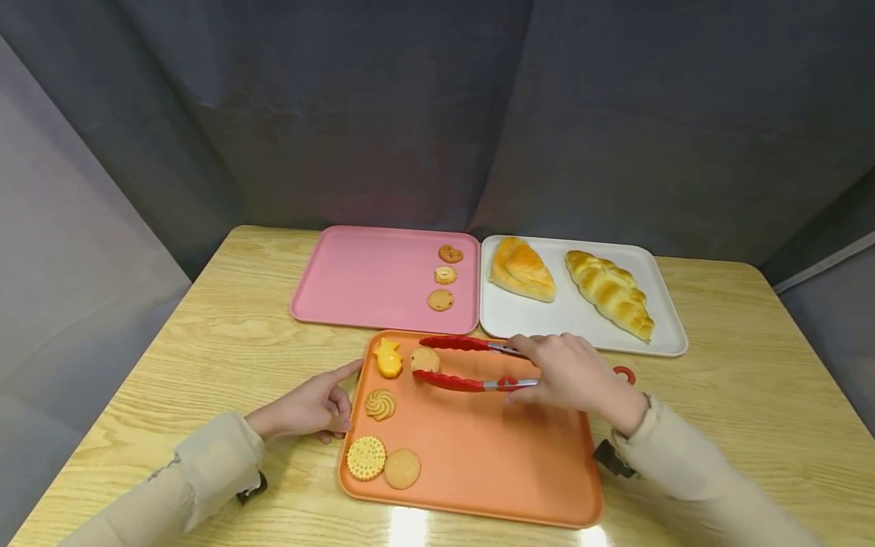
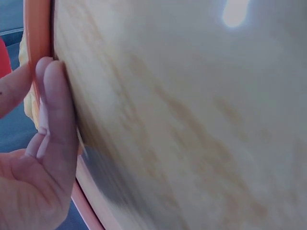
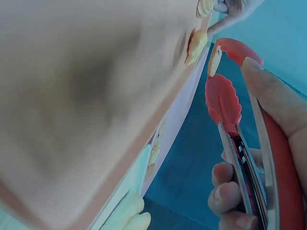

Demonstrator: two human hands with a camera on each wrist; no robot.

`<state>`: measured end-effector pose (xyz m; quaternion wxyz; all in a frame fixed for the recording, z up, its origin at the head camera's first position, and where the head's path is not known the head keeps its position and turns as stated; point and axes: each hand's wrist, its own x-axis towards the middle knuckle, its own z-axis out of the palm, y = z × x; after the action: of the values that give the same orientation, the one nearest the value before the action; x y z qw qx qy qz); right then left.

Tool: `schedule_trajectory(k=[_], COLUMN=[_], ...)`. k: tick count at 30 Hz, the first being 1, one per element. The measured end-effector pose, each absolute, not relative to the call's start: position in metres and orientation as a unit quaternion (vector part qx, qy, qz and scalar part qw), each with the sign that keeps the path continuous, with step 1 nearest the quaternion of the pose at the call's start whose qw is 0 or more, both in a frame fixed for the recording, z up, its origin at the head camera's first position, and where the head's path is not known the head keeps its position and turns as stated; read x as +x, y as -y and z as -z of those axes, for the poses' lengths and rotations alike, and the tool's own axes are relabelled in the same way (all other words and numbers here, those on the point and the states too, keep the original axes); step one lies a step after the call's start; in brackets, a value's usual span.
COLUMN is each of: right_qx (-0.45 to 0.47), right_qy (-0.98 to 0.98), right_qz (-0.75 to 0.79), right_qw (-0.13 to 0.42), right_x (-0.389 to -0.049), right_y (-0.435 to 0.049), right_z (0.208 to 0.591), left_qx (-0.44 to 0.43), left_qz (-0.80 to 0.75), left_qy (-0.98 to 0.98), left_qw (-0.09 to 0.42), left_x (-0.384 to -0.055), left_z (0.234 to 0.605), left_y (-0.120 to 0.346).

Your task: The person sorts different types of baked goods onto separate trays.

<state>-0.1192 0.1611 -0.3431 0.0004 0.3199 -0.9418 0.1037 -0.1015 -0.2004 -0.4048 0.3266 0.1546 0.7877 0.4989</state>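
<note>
My right hand (image 1: pixel 570 376) grips red-tipped metal tongs (image 1: pixel 454 382) over the orange tray (image 1: pixel 492 456). Between the tong tips is a round chocolate chip cookie (image 1: pixel 425 360); the right wrist view shows this cookie (image 3: pixel 215 61) edge-on, raised from the tray. My left hand (image 1: pixel 311 406) lies on the table with fingertips touching the tray's left rim. Down the tray's left side are a yellow pineapple-shaped cookie (image 1: pixel 389 358), a swirl cookie (image 1: pixel 380 404), a dotted round cookie (image 1: pixel 366 458) and a plain round cookie (image 1: pixel 402 469).
Behind stands a pink tray (image 1: pixel 369 277) with a pretzel-shaped cookie (image 1: pixel 450 254), a ring cookie (image 1: pixel 446 275) and a chocolate chip cookie (image 1: pixel 440 300) along its right side. Beside it, a white tray (image 1: pixel 547 323) bears a wedge-shaped bread (image 1: pixel 522 269) and a braided loaf (image 1: pixel 610 295).
</note>
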Motion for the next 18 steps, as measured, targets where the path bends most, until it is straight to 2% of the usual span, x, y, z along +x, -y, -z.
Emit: schedule_trajectory(k=[18], right_qx=[0.305], right_qy=[0.948], right_qz=[-0.091], right_qw=[0.007], right_x=[-0.152], right_y=[-0.156], right_z=[0.336], left_qx=[0.146], left_qz=[-0.506], left_qy=[-0.786], left_qw=[0.324], left_x=[-0.1], left_z=[0.398], left_y=[0.199])
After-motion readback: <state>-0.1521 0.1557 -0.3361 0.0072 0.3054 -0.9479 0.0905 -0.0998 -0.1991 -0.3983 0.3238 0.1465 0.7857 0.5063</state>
